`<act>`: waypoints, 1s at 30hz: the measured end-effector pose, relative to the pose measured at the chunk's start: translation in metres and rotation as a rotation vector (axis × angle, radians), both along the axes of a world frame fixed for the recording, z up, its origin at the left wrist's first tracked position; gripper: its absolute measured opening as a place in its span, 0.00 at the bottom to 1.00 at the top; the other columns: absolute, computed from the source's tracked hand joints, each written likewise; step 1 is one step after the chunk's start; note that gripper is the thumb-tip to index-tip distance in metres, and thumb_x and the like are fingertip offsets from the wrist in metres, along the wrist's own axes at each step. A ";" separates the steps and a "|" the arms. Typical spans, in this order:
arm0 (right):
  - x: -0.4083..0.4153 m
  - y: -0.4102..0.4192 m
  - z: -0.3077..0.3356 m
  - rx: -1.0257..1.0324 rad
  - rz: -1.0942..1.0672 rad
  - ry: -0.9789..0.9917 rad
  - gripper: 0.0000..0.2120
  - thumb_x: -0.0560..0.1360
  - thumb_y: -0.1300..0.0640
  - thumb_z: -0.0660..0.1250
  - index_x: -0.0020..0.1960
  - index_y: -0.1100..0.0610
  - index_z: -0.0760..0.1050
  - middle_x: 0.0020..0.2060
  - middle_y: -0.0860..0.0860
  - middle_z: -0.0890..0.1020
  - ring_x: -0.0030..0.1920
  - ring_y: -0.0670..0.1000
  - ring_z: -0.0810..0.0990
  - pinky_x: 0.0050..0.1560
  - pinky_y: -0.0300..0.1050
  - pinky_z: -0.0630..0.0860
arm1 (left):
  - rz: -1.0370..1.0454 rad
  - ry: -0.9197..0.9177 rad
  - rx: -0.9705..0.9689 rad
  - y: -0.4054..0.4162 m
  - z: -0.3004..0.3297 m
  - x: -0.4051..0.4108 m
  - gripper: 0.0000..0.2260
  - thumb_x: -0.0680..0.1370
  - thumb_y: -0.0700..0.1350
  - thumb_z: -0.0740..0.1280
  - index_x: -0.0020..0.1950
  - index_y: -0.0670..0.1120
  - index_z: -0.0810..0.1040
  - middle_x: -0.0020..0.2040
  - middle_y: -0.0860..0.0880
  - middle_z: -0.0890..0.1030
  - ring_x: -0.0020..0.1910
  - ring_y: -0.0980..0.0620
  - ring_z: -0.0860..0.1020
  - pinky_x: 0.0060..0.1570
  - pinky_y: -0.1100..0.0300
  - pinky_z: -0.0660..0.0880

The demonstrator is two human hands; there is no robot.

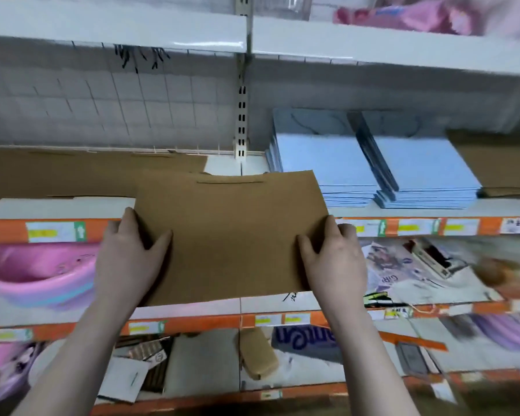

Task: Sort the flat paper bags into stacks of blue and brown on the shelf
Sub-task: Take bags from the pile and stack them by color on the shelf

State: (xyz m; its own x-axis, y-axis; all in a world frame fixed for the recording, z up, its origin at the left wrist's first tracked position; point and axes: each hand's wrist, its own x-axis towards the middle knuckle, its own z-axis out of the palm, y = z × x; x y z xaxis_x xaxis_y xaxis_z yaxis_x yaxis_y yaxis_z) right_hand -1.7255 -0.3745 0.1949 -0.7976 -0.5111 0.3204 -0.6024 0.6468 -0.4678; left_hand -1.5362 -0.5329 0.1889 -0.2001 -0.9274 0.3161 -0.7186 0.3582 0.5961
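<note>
Single head view, looking forward and down, close to shelf (72, 207) front, wide-angle.

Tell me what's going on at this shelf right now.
A person is sorting flat paper bags by colour. Both hands hold one brown bag by its side edges, the left hand and the right hand, in front of the shelf. Brown bags already lie on the shelf to the left, and two stacks of blue bags sit to the right, with more brown bags at the far right. The held bag is not yet set down.
</note>
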 end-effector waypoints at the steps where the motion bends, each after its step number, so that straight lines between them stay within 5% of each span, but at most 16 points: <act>1: -0.006 0.014 0.002 -0.011 -0.012 0.000 0.23 0.77 0.46 0.61 0.66 0.59 0.67 0.57 0.57 0.71 0.56 0.60 0.73 0.49 0.50 0.70 | -0.013 0.005 -0.006 0.012 0.004 -0.008 0.28 0.74 0.48 0.69 0.69 0.37 0.66 0.57 0.31 0.71 0.57 0.33 0.71 0.54 0.45 0.68; 9: -0.100 0.119 0.004 -0.086 -0.067 0.035 0.25 0.77 0.47 0.62 0.69 0.59 0.67 0.59 0.58 0.71 0.58 0.60 0.72 0.54 0.50 0.69 | -0.093 0.038 -0.051 0.106 0.016 -0.108 0.28 0.74 0.47 0.70 0.69 0.36 0.65 0.58 0.32 0.71 0.60 0.35 0.69 0.55 0.46 0.67; 20: -0.336 0.308 0.022 -0.028 -0.170 0.065 0.24 0.77 0.47 0.62 0.69 0.57 0.67 0.59 0.56 0.71 0.59 0.60 0.72 0.52 0.49 0.66 | -0.184 0.079 0.029 0.280 0.015 -0.361 0.27 0.74 0.50 0.69 0.67 0.37 0.66 0.58 0.35 0.71 0.59 0.36 0.69 0.54 0.48 0.67; 30: -0.514 0.361 0.007 -0.058 -0.309 0.059 0.20 0.76 0.48 0.63 0.61 0.61 0.71 0.56 0.60 0.74 0.56 0.62 0.73 0.53 0.51 0.69 | -0.313 0.070 -0.034 0.326 0.024 -0.561 0.29 0.74 0.51 0.69 0.70 0.38 0.64 0.58 0.36 0.71 0.58 0.36 0.71 0.54 0.49 0.68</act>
